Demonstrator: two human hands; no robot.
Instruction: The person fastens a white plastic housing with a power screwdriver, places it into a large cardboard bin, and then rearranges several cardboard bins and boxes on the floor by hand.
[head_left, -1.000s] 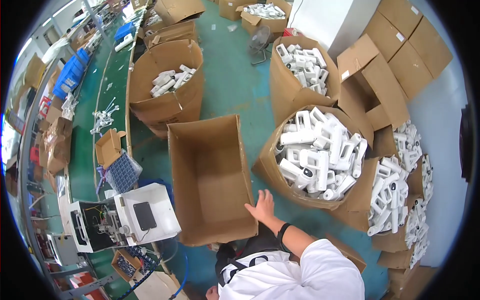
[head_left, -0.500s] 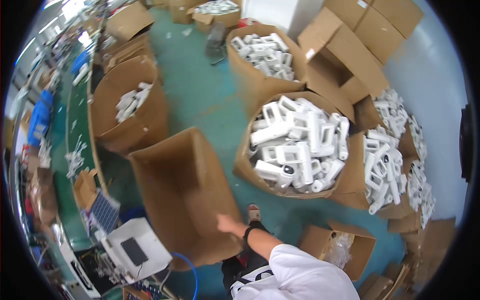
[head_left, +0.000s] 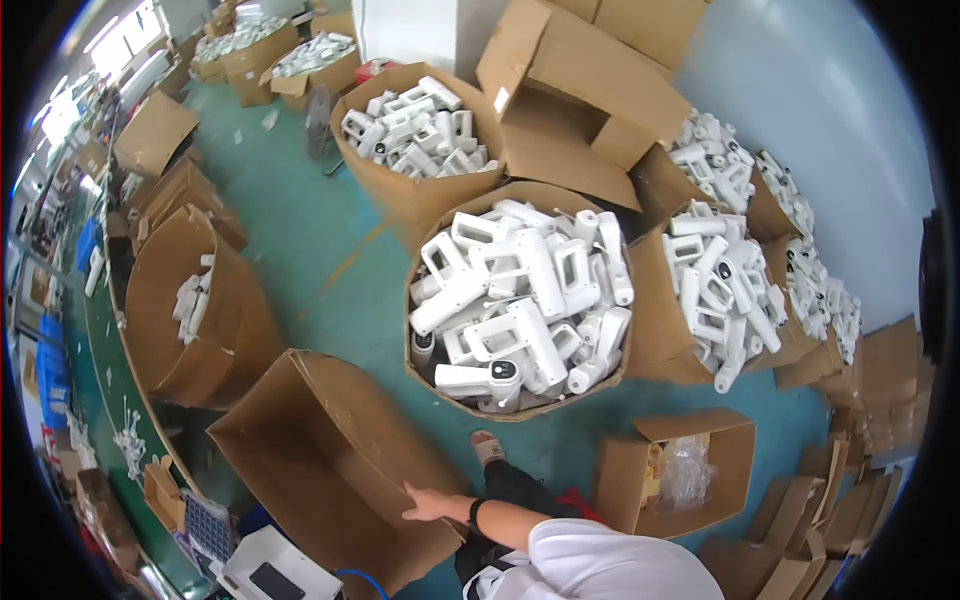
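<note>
My right hand (head_left: 432,504) reaches leftward to the right-hand rim of a large open cardboard box (head_left: 310,460), its fingers stretched out and apart over the edge. It looks to be touching the rim; a firm grip is not visible. A dark band circles the wrist below a white sleeve. No contents show in the visible part of the box. Just beyond, a big cardboard bin (head_left: 412,345) is heaped with white plastic handled housings (head_left: 525,335), some with a round dark end. My left hand is out of the picture.
Another bin (head_left: 215,350) with a few white parts stands left, beside a green conveyor (head_left: 105,350). More filled bins line the back and right. A small carton (head_left: 620,480) holding clear plastic sits right, near stacked flattened cardboard (head_left: 790,530). A blue hose (head_left: 362,578) lies low left.
The view has swung rightward, so most things sit further left in it. My right hand stays by the box's right rim, its fingers now more spread.
</note>
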